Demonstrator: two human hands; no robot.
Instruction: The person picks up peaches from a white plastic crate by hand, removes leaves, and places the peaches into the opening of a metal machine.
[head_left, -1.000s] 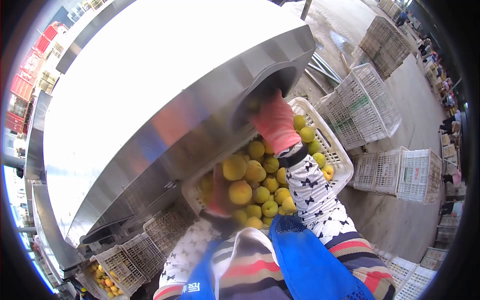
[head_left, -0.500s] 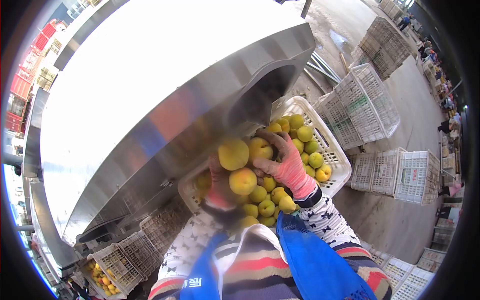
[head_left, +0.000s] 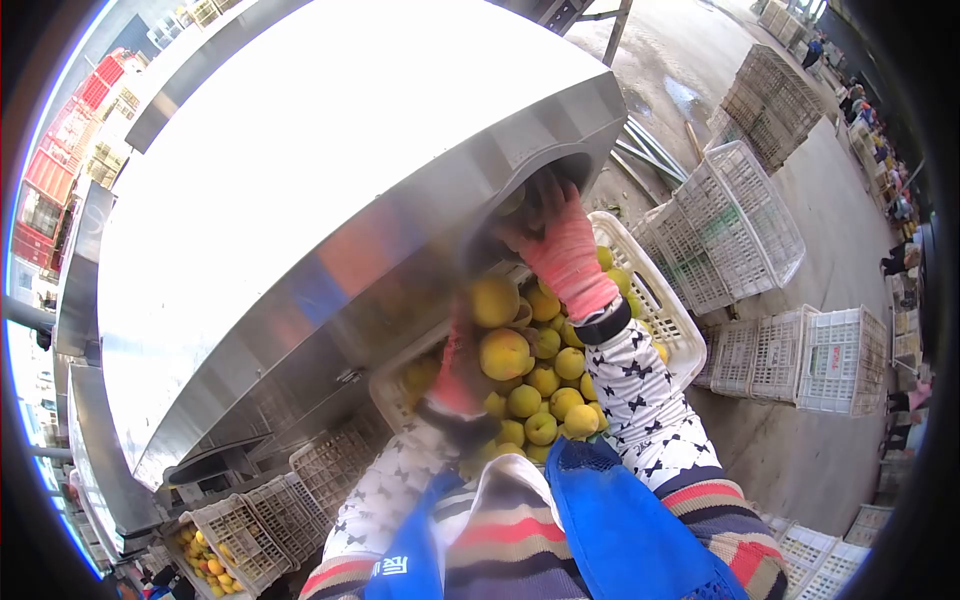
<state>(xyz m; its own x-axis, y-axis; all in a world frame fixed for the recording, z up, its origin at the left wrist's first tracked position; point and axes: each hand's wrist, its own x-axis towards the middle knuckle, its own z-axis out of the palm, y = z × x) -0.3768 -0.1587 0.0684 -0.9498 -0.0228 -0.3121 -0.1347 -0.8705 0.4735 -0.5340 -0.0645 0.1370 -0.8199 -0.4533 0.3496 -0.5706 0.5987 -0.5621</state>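
While my right hand (head_left: 562, 245) reaches into the steel opening (head_left: 484, 240), its grip too shadowed for me to tell, my blurred left hand (head_left: 458, 372) holds two large yellow fruits (head_left: 504, 353) over the white crate (head_left: 690, 350) of yellow-green fruits (head_left: 541, 428).

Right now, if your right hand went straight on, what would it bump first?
Probably the inner wall of the metal opening that my right hand points into; it's too dark to judge depth.

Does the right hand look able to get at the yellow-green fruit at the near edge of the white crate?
Probably yes: the right hand is at the opening in the metal housing, just above the crate, and nothing visible blocks the near fruit.
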